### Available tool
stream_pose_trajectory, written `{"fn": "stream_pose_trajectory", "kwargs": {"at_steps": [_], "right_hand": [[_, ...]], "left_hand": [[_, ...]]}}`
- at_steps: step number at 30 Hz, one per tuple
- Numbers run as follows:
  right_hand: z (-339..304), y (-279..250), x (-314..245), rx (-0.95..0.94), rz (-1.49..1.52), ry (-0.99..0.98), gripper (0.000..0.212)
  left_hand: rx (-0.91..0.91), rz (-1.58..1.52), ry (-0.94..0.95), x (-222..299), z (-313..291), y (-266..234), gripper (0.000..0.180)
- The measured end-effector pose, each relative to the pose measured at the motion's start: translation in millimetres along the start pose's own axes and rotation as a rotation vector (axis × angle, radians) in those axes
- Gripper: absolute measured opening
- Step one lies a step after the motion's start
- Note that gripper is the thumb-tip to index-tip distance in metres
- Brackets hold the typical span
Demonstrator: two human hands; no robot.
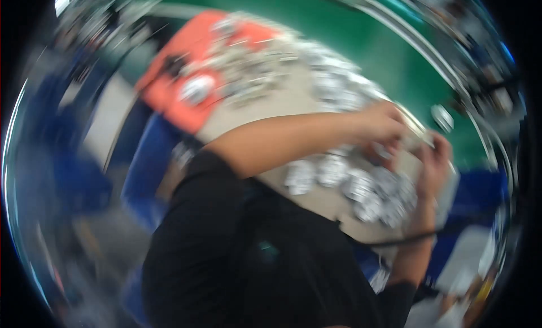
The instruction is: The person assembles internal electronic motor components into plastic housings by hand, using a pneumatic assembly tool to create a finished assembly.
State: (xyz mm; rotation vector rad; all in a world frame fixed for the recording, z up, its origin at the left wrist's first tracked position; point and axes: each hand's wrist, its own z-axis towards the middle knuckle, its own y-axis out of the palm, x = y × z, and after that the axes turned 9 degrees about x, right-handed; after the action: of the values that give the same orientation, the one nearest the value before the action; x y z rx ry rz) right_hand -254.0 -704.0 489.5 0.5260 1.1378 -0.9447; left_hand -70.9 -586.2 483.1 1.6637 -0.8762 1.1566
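Observation:
Motion blur smears the whole view. My left hand [379, 125] reaches across the table from the left, its fingers curled and drawn together. Facing it, my right hand [435, 167] comes up from the lower right with its fingertips pinched. A narrow pale piece [415, 126] shows between the two hands, too blurred to name. Just under my left fingers is a small silvery spot that I cannot make out. Several round silvery parts [361, 186] lie on the table below my hands, and another group of silvery parts [333, 82] spreads beyond my left forearm.
On the beige table [234, 116], a pile of thin pale pieces [248, 71] lies partly over a red-orange mat [186, 48] at the far left. A white, silvery round thing [196, 90] rests on that mat. Green floor [333, 23] stretches behind. A blue chair-like shape [144, 164] stands at left.

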Motion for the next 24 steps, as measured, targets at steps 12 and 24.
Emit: {"fn": "stream_pose_trajectory", "kwargs": {"at_steps": [12,24], "right_hand": [[23,-36,15,-0.223,-0.432,0.215,0.038],[24,8,-17,-0.454,-0.734,-0.043,0.032]], "left_hand": [[0.145,0.808,0.475,-22,-30,-25,0.033],[0.012,1.116,0.458,-17,6,-13,0.052]]}}
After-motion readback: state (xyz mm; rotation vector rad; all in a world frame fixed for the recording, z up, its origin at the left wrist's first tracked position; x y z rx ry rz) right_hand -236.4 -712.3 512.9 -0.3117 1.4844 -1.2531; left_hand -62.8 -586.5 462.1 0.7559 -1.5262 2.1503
